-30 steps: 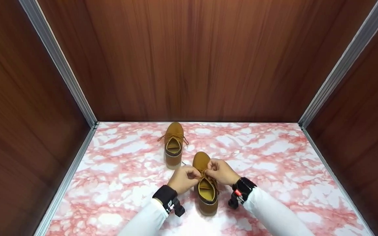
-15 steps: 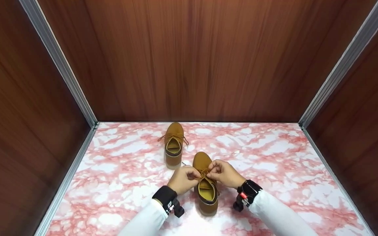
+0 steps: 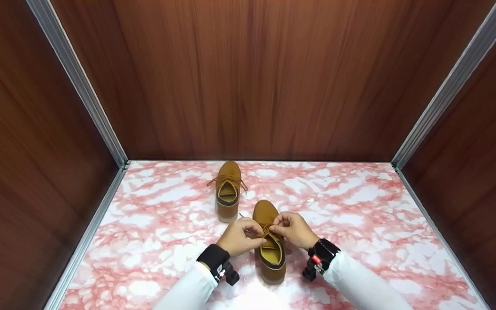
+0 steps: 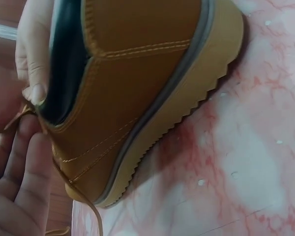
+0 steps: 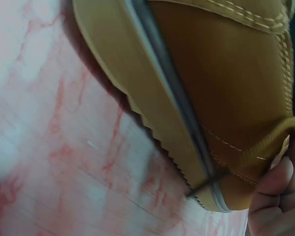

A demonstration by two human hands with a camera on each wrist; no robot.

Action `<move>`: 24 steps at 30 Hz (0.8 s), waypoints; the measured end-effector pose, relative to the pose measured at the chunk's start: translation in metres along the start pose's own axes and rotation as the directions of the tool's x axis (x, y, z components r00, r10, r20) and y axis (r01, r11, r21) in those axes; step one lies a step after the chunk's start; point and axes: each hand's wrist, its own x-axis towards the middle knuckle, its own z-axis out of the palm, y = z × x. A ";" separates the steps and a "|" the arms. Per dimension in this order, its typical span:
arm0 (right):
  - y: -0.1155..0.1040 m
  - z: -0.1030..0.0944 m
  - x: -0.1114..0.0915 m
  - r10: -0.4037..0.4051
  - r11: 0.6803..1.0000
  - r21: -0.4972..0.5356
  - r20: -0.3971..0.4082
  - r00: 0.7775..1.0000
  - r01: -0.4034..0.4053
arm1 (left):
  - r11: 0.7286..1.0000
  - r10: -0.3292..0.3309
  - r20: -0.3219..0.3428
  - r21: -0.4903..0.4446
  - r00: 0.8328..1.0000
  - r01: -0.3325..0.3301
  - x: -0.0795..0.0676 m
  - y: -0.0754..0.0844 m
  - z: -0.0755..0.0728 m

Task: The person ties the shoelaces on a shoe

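Observation:
A tan lace-up shoe (image 3: 264,211) stands toe-away on the table, between the two hands. My left hand (image 3: 241,237) is at the left of its opening, thumb and forefinger pinching a brown shoelace (image 4: 14,120). From the right, my right hand (image 3: 295,230) pinches the lacing at the top of the tongue with thumb and forefinger. In the right wrist view, a blurred lace (image 5: 270,137) runs from the right fingers (image 5: 275,177) down across the shoe's side. The left wrist view has one lace end hanging over the toe side. The knot itself is mostly hidden by fingers.
The matching tan shoe (image 3: 227,211), its laces tied in a bow, stands farther back and to the left. Both are on a red-and-white marbled table (image 3: 351,215). Brown wood-grain panels (image 3: 248,86) with metal corner posts enclose the back and sides.
My left thumb and forefinger have shifted slightly toward the shoe's opening. The right hand has drawn back a little to the right and its fingers have loosened. Both shoes stay in place.

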 end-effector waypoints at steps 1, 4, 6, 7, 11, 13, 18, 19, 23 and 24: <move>0.001 0.001 0.000 -0.009 1.000 0.000 -0.009 1.000 0.009 | 1.000 -0.017 0.002 -0.017 1.000 0.017 0.000 -0.001 -0.002; 0.005 0.002 0.000 -0.021 1.000 0.002 -0.035 0.999 0.021 | 0.991 -0.081 -0.020 -0.108 0.997 0.079 0.004 -0.003 -0.006; 0.007 0.004 0.000 -0.025 1.000 0.006 -0.047 0.999 0.026 | 0.975 -0.133 -0.054 -0.184 0.990 0.121 0.007 -0.005 -0.008; 0.007 0.004 -0.001 -0.023 1.000 0.010 -0.052 0.998 0.024 | 0.966 -0.157 -0.073 -0.218 0.985 0.138 0.009 -0.006 -0.008; 0.007 0.005 -0.002 -0.018 0.999 0.037 -0.065 0.998 0.020 | 0.944 -0.224 -0.107 -0.271 0.969 0.189 0.018 -0.009 -0.007; 0.007 0.005 -0.003 -0.013 0.999 0.047 -0.073 0.997 0.016 | 0.951 -0.233 -0.094 -0.231 0.968 0.206 0.021 -0.009 -0.005; 0.007 0.005 -0.003 -0.017 0.998 0.062 -0.079 0.997 0.022 | 0.973 -0.213 -0.028 -0.095 0.977 0.210 0.026 -0.006 0.002; 0.007 0.005 -0.002 -0.022 0.998 0.064 -0.077 0.997 0.027 | 0.976 -0.205 -0.021 -0.077 0.979 0.203 0.026 -0.006 0.004; 0.008 0.003 -0.003 -0.025 0.998 0.062 -0.068 0.997 0.030 | 0.982 -0.182 -0.016 -0.049 0.983 0.181 0.024 -0.006 0.011; 0.008 0.003 -0.003 -0.025 0.998 0.060 -0.067 0.997 0.029 | 0.983 -0.178 -0.021 -0.049 0.984 0.177 0.024 -0.006 0.013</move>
